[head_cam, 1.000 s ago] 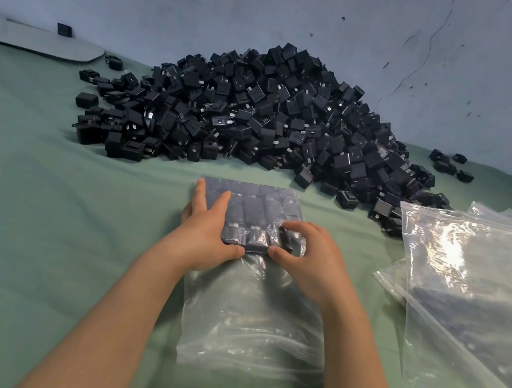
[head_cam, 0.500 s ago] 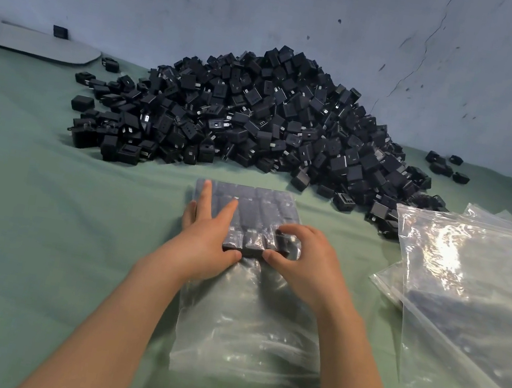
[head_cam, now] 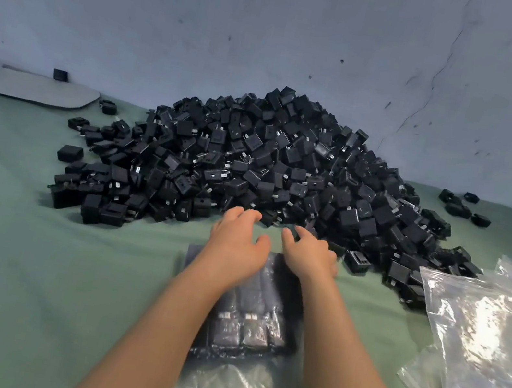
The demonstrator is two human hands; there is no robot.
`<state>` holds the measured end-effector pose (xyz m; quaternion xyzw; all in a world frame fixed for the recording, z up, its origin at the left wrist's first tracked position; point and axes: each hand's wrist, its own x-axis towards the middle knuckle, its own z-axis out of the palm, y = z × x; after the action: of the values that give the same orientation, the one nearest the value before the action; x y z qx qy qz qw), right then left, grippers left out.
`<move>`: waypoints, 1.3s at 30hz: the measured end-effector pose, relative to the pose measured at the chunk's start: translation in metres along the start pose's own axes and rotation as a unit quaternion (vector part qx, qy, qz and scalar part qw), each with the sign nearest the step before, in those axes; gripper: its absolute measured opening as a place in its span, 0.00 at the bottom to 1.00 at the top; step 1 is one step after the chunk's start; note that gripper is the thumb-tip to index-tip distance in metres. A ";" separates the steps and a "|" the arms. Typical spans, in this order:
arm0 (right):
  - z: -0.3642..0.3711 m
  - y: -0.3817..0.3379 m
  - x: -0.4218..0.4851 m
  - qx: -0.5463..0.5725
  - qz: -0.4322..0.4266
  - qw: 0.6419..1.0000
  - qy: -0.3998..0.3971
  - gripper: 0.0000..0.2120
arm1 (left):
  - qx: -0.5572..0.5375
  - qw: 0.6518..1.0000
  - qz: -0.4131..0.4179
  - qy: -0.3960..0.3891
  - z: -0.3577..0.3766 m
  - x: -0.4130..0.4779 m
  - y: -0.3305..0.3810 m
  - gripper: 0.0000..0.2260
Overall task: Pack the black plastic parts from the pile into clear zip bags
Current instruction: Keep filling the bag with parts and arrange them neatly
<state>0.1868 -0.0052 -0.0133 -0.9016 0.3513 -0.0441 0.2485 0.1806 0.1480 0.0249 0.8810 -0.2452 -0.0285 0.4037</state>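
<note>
Black plastic parts (head_cam: 269, 169) lie heaped toward the far edge of the bench (head_cam: 31, 257). Left hand (head_cam: 237, 242) and right hand (head_cam: 310, 254) hover at the heap's near foot, fingers loosely spread and empty, likely poised to gather more for the part-filled zip bag (head_cam: 244, 328) just behind them.

Dim, cool, even light; glare on clear bags (head_cam: 481, 322); wide-angle bowing at edges; slight softness.

Left hand (head_cam: 239, 242) and right hand (head_cam: 312, 255) at pile (head_cam: 270, 162) edge, part-filled zip bag (head_cam: 244, 332) beneath forearms, green cloth (head_cam: 31, 257)
</note>
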 end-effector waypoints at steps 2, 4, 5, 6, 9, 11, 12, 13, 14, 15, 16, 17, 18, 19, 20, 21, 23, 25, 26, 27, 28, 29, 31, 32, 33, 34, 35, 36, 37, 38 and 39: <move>-0.001 -0.001 0.001 0.006 0.005 1.000 0.031 0.22 | -0.014 1.000 0.003 0.010 0.000 0.004 -0.001 0.20; -0.014 -0.001 -0.010 0.070 -0.022 0.995 0.070 0.16 | -0.058 0.998 -0.011 0.021 -0.003 0.001 0.001 0.18; -0.024 -0.001 -0.019 0.113 -0.054 0.989 0.073 0.13 | -0.093 0.995 -0.031 0.025 -0.005 -0.001 0.002 0.17; -0.035 0.000 -0.030 0.149 -0.097 0.982 0.059 0.10 | -0.143 0.988 -0.054 0.028 -0.007 -0.004 0.004 0.16; -0.068 -0.003 -0.081 0.158 -0.240 0.957 -0.043 0.13 | -0.318 0.939 -0.129 0.004 -0.014 -0.018 0.016 0.15; -0.078 -0.004 -0.116 0.120 -0.299 0.943 -0.088 0.15 | -0.332 0.934 -0.132 -0.013 -0.016 -0.031 0.022 0.13; -0.079 -0.001 -0.132 0.110 -0.312 0.939 -0.094 0.15 | -0.328 0.936 -0.124 -0.014 -0.016 -0.039 0.024 0.12; -0.080 0.003 -0.146 0.108 -0.319 0.937 -0.094 0.15 | -0.327 0.938 -0.116 -0.015 -0.016 -0.047 0.025 0.10; -0.079 0.008 -0.159 0.104 -0.323 0.936 -0.089 0.15 | -0.331 0.937 -0.111 -0.016 -0.017 -0.055 0.026 0.09; -0.078 0.015 -0.171 0.098 -0.327 0.937 -0.080 0.14 | -0.334 0.936 -0.108 -0.018 -0.017 -0.063 0.026 0.08; -0.075 0.022 -0.184 0.091 -0.329 0.938 -0.067 0.14 | -0.328 0.938 -0.107 -0.019 -0.016 -0.070 0.025 0.08; -0.071 0.029 -0.195 0.089 -0.330 0.938 -0.055 0.14 | -0.312 0.944 -0.107 -0.018 -0.015 -0.078 0.025 0.09; -0.067 0.037 -0.206 0.093 -0.328 0.939 -0.044 0.14 | -0.293 0.950 -0.106 -0.019 -0.013 -0.086 0.026 0.10; -0.062 0.044 -0.216 0.104 -0.325 0.939 -0.033 0.14 | -0.277 0.955 -0.104 -0.023 -0.010 -0.094 0.026 0.11; -0.059 0.052 -0.224 0.116 -0.320 0.940 -0.021 0.14 | -0.269 0.957 -0.100 -0.031 -0.006 -0.102 0.028 0.12; -0.055 0.060 -0.232 0.121 -0.314 0.942 -0.012 0.13 | -0.266 0.958 -0.094 -0.041 -0.003 -0.110 0.030 0.13; -0.051 0.075 -0.244 0.111 -0.300 0.947 -0.007 0.13 | -0.262 0.959 -0.087 -0.067 0.005 -0.126 0.034 0.13; -0.049 0.087 -0.256 0.103 -0.290 0.951 -0.013 0.14 | -0.243 0.963 -0.087 -0.084 0.010 -0.138 0.039 0.13; -0.050 0.091 -0.261 0.103 -0.285 0.953 -0.015 0.14 | -0.229 0.966 -0.085 -0.089 0.013 -0.143 0.040 0.14; -0.051 0.096 -0.265 0.105 -0.279 0.955 -0.013 0.14 | -0.212 0.970 -0.081 -0.091 0.015 -0.148 0.041 0.15; -0.052 0.101 -0.269 0.111 -0.268 0.957 -0.004 0.14 | -0.189 0.975 -0.069 -0.089 0.017 -0.154 0.041 0.15; -0.055 0.106 -0.272 0.120 -0.253 0.960 0.011 0.14 | -0.155 0.983 -0.046 -0.085 0.019 -0.160 0.040 0.14; -0.060 0.118 -0.276 0.142 -0.212 0.966 0.048 0.14 | -0.041 0.991 0.032 -0.120 0.020 -0.174 0.034 0.18; -0.063 0.122 -0.278 0.151 -0.193 0.968 0.061 0.14 | 0.031 0.984 0.076 -0.156 0.021 -0.181 0.030 0.20; -0.064 0.125 -0.281 0.164 -0.180 0.968 0.067 0.14 | 0.100 0.970 0.115 -0.188 0.023 -0.186 0.026 0.21; -0.065 0.125 -0.286 0.181 -0.174 0.966 0.064 0.14 | 0.156 0.956 0.144 -0.202 0.024 -0.190 0.024 0.20; -0.066 0.124 -0.291 0.201 -0.173 0.963 0.058 0.14 | 0.189 0.948 0.161 -0.200 0.024 -0.191 0.024 0.16; -0.066 0.121 -0.296 0.219 -0.177 0.958 0.050 0.15 | 0.197 0.948 0.170 -0.185 0.022 -0.190 0.026 0.12; -0.067 0.119 -0.303 0.229 -0.185 0.955 0.043 0.15 | 0.186 0.953 0.171 -0.164 0.021 -0.188 0.029 0.09; -0.067 0.117 -0.308 0.226 -0.195 0.954 0.037 0.15 | 0.168 0.961 0.168 -0.139 0.018 -0.186 0.031 0.08; -0.067 0.115 -0.313 0.208 -0.204 0.956 0.033 0.15 | 0.147 0.969 0.163 -0.116 0.015 -0.183 0.033 0.07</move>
<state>-0.1348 0.1002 0.0198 -0.8803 0.1510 -0.1957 0.4050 0.0021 0.2024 0.0116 0.8694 -0.4325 -0.0281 0.2372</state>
